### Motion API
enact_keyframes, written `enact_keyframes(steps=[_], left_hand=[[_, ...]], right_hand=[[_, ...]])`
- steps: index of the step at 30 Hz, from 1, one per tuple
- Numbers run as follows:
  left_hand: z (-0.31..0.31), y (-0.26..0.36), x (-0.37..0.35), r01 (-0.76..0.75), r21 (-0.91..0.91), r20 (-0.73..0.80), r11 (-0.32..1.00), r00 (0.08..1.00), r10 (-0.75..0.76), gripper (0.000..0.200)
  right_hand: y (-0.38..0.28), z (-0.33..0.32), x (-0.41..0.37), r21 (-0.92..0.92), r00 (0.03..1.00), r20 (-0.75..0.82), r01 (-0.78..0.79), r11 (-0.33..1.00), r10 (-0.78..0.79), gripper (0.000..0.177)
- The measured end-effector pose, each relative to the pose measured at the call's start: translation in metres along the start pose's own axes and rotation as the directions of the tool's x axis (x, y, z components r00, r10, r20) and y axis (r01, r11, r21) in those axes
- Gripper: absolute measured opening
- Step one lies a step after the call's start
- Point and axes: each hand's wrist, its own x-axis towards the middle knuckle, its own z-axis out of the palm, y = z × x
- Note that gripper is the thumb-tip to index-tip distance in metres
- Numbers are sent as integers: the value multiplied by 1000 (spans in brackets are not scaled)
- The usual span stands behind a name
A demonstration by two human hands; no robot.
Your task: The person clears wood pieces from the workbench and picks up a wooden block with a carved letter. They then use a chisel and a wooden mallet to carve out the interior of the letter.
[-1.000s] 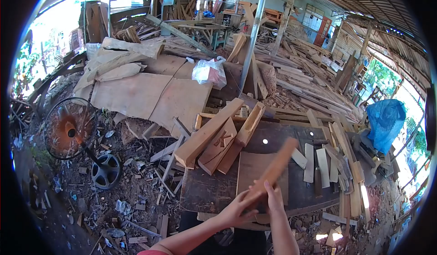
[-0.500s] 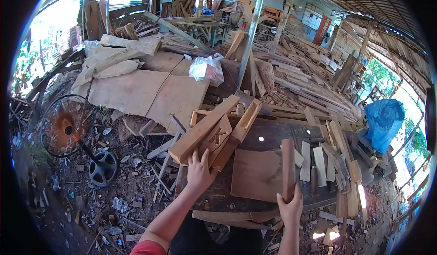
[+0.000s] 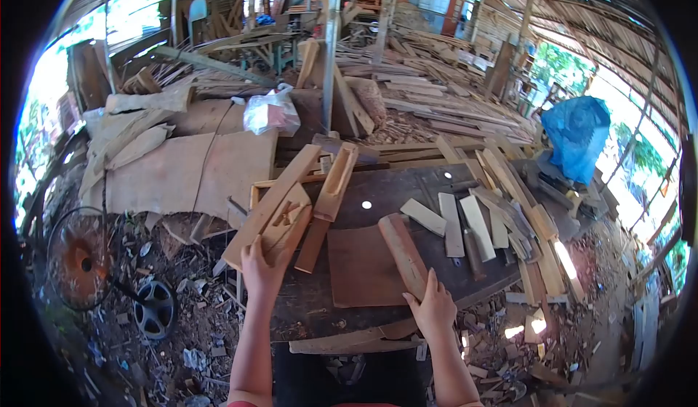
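Note:
My left hand (image 3: 262, 269) is closed on the near end of a wooden block (image 3: 285, 222) with a letter-like shape carved in its top. The block leans against a long wooden beam (image 3: 280, 196), which my fingertips also reach. My right hand (image 3: 435, 307) has its thumb and fingers around the near end of a rounded wooden bar (image 3: 401, 251). That bar lies slanted over the right edge of a flat brown board (image 3: 360, 269). Between the hands, a narrow wooden piece (image 3: 313, 247) sits beneath a hollowed block (image 3: 338, 178).
Several chisel-like tools and wood strips (image 3: 451, 225) lie right on the dark worktable (image 3: 392, 182). A pedestal fan (image 3: 87, 262) stands at left. A white plastic bag (image 3: 273, 113) rests on large planks behind, and a blue sheet (image 3: 576, 138) hangs at right.
The wooden bar has gone from upright in my right hand to lying across the board. My left hand has shifted onto the carved block, now tilted beside the beam. The view has turned right.

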Motion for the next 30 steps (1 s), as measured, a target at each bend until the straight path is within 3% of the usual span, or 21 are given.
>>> enact_keyframes(steps=[5,8,11,16,20,24,30], left_hand=[[-17,28,-15,8,-145,-42,989,999,-14,51],[-12,38,-34,-135,-215,-122,967,986,111,43],[-10,53,-56,-147,-205,47,968,986,160,47],[19,63,-85,-4,-287,242,958,967,76,51],[27,68,-96,-147,-177,168,973,970,176,61],[25,83,-112,-276,-123,202,953,934,296,75],[30,93,-132,-334,-192,277,923,883,378,81]], right_hand=[[2,-1,1,4,1000,-1,2,1000,-2,74],[2,-2,1,14,998,51,-30,999,29,74],[3,2,1,28,1000,7,-21,999,21,73],[7,6,1,113,994,-58,-83,990,90,71],[8,7,2,119,995,-44,-88,989,94,71],[11,8,3,154,995,-27,-87,984,93,71],[13,11,4,201,993,-22,-110,973,117,70]])
